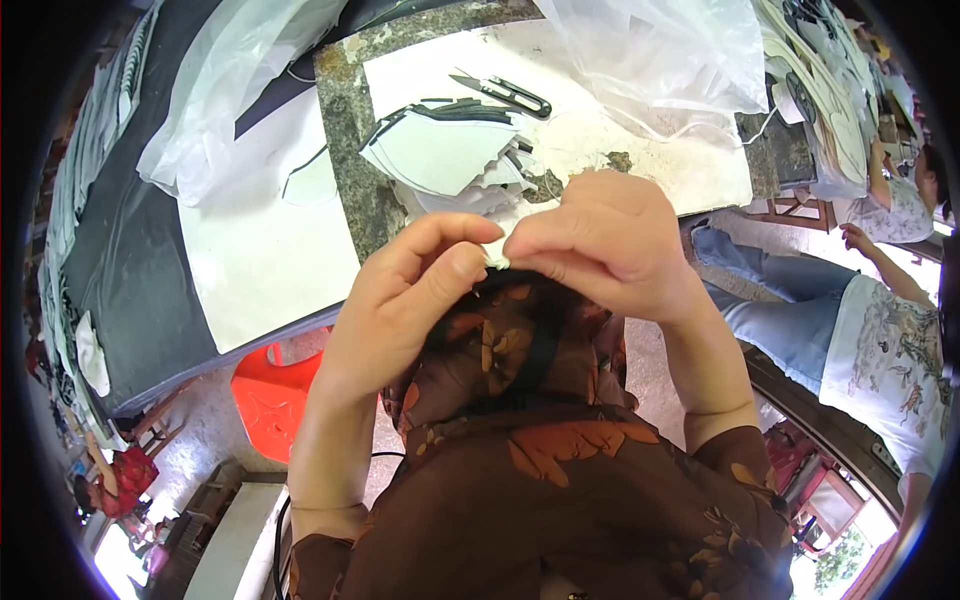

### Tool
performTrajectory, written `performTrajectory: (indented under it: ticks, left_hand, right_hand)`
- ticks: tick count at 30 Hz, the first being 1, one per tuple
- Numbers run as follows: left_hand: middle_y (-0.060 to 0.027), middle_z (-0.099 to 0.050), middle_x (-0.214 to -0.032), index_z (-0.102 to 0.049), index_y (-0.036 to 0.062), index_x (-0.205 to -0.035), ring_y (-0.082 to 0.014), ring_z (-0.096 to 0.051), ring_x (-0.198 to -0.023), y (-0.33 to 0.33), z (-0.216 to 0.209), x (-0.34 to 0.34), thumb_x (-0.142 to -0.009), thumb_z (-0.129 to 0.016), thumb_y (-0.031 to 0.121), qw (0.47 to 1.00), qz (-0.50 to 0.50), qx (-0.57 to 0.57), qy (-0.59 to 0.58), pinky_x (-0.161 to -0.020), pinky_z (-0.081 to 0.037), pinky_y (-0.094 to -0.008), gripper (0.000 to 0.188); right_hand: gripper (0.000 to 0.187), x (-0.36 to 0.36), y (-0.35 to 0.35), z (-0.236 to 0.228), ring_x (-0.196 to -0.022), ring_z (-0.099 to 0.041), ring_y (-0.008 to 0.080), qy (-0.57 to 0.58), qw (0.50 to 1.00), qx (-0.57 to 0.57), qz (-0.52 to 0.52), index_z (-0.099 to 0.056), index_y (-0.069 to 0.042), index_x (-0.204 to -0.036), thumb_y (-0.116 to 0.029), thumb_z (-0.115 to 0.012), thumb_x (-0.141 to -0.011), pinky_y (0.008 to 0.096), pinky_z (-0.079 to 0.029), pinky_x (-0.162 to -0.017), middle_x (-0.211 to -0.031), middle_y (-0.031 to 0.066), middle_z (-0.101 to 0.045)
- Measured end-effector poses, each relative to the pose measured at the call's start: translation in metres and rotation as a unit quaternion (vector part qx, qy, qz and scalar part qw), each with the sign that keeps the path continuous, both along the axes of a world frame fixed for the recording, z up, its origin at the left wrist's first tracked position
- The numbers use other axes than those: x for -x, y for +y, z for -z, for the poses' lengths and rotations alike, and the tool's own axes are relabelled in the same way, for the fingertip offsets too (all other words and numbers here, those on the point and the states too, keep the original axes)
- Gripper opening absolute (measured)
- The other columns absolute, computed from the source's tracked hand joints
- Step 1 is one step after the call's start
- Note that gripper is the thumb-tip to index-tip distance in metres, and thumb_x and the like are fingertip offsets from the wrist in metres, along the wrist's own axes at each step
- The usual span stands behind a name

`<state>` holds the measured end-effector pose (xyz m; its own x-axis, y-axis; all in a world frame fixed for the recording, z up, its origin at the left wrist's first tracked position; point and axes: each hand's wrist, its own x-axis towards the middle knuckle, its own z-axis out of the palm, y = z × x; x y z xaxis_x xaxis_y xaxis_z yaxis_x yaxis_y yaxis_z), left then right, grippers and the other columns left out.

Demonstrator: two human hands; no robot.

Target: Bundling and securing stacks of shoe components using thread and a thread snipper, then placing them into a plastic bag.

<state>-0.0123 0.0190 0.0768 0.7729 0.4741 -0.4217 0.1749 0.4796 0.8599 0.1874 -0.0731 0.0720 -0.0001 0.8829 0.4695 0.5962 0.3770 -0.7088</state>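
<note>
Just above my lap, a small white piece of cloth or cord (497, 252) is between my two hands. My right hand (625, 245) pinches it between thumb and forefinger. From the other side, the thumb and forefinger of my left hand (400, 295) close on its edge; its exact shape is mostly hidden by the fingers. Right beyond my fingers lies a stack of white fabric pieces with dark edging (440, 150), spread unevenly on the table. Black thread snips (510, 95) rest behind that stack, apart from both hands.
White sheets (265, 240) cover parts of the dark table. Clear plastic bags (660, 50) lie at the far side, one on the left too. A red plastic stool (275, 400) stands below the table's left edge. Another person (850, 320) is at the right.
</note>
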Motion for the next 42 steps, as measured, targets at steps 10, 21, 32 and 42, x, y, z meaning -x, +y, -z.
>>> performTrajectory:
  ticks: [10, 21, 32, 42]
  left_hand:
    - [-0.0053, -0.067, -0.078, -0.073, 0.0027, -0.092, -0.0124, -0.061, -0.073, 0.004, -0.012, 0.004, -0.089, -0.073, 0.017, 0.976, 0.124, -0.168, 0.055, -0.067, -0.048, -0.0268, 0.014]
    - [-0.0041, -0.066, -0.076, -0.072, 0.0025, -0.083, -0.0103, -0.059, -0.071, 0.017, -0.005, 0.019, -0.084, -0.071, 0.008, 0.974, 0.115, -0.186, 0.055, -0.063, -0.045, -0.026, 0.006]
    - [-0.005, -0.069, -0.084, -0.071, -0.0027, -0.09, -0.01, -0.062, -0.078, 0.012, 0.01, 0.021, -0.094, -0.068, 0.012, 0.998, 0.055, -0.007, 0.043, -0.074, -0.05, -0.0239, 0.016]
    - [-0.0025, -0.067, -0.082, -0.07, -0.0017, -0.091, -0.0085, -0.058, -0.076, 0.008, 0.034, 0.053, -0.094, -0.069, 0.011, 0.982, -0.105, -0.127, 0.089, -0.073, -0.045, -0.0233, 0.013]
  right_hand:
    - [0.019, 0.01, -0.018, -0.007, -0.057, -0.055, 0.0209, -0.114, 0.992, 0.029, -0.033, -0.064, -0.016, -0.085, -0.011, -0.078, -0.072, 0.0338, -0.041, -0.051, -0.065, -0.0005, -0.053]
    - [0.007, -0.014, -0.027, -0.005, -0.065, -0.061, 0.0251, -0.018, 0.98, 0.189, -0.056, -0.066, -0.011, -0.085, -0.013, -0.073, -0.084, 0.0351, -0.048, -0.059, -0.073, 0.0037, -0.062]
    - [0.012, -0.015, -0.032, 0.0, -0.068, -0.064, 0.0119, 0.159, 0.935, 0.314, 0.05, -0.07, -0.004, -0.095, -0.014, -0.069, -0.09, 0.0261, -0.049, -0.063, -0.075, 0.0048, -0.067]
    - [0.009, -0.026, -0.052, 0.017, -0.064, -0.059, 0.0057, 0.357, 0.849, 0.35, 0.17, -0.068, 0.0, -0.09, -0.009, -0.067, -0.093, 0.0191, -0.047, -0.058, -0.075, 0.0027, -0.066]
